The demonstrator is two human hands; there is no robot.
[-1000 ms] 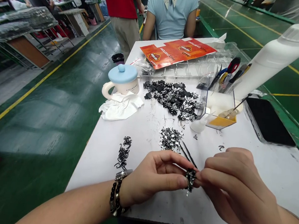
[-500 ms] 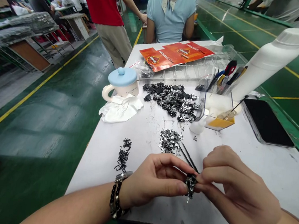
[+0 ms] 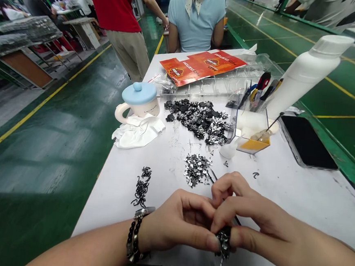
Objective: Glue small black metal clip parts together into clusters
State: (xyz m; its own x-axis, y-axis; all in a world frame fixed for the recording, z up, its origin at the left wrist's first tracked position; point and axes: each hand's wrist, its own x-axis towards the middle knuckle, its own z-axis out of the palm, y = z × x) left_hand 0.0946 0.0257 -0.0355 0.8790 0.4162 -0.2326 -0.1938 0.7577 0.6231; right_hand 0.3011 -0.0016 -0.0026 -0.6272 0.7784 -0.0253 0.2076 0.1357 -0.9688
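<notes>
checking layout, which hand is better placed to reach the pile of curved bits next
Probably the left hand: the pile of curved bits lies closer to it than to the right hand. Both hold a dark part.

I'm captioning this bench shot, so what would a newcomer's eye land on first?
Probably the orange-red printed cards, lying over the clear plastic tray at the far end of the table. Next, the blue-lidded mug by the left edge, and the pile of black and silver parts to its right. Nearest, the left hand and right hand meet at a small dark part.
</notes>
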